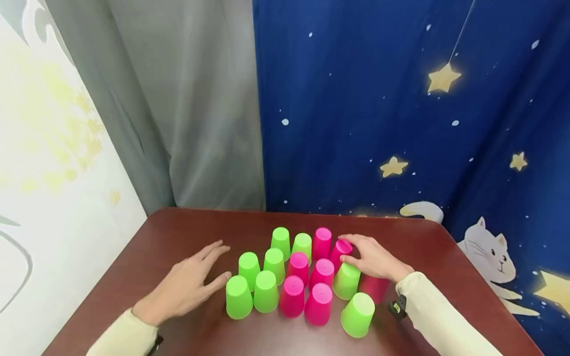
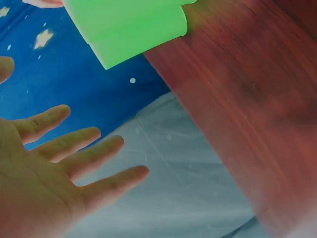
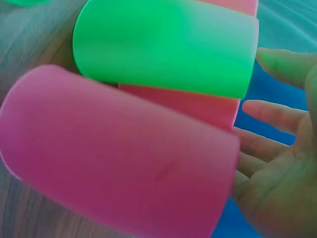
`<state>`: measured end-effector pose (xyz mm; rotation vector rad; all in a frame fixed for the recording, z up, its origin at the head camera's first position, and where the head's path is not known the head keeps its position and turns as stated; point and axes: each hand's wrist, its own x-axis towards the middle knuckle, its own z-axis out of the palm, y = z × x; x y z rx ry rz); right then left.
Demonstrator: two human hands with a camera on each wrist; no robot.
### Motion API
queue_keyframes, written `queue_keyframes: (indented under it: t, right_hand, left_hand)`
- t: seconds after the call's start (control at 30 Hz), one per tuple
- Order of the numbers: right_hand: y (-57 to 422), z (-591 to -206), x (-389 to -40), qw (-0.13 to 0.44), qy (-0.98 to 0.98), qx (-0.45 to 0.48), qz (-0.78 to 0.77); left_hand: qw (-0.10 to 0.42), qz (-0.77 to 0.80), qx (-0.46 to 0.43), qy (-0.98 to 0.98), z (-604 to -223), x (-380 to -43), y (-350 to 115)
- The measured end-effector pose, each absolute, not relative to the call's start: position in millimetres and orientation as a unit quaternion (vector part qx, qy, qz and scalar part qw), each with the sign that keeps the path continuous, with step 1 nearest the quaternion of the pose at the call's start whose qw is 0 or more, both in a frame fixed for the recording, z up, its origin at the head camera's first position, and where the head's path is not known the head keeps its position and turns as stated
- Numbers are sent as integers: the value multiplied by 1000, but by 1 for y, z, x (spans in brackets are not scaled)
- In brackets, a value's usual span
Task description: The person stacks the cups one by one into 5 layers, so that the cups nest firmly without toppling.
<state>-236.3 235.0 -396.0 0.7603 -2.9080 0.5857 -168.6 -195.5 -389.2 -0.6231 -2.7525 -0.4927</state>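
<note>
Several green and pink plastic cups stand upside down in a cluster on the table. My left hand hovers at the cluster's left side, fingers spread and holding nothing, its thumb tip close to a front green cup. In the left wrist view the same hand shows its palm, with green cups above it. Over the right side reaches my right hand, fingertips at the top of a pink cup and thumb beside a green cup. The right wrist view shows its fingers extended, partly hidden behind a pink cup.
A further pink cup stands partly under my right wrist, and a lone green cup is at the front right. The dark red table ends at a grey curtain and a blue starry curtain.
</note>
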Motion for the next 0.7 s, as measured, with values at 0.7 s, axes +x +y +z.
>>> queue_keyframes:
  t: [0.7]
  right_hand:
    - [243,-410,-258,22,-933,235,272]
  left_hand:
    - [142,-259,-103,-950,-431,-169,-161]
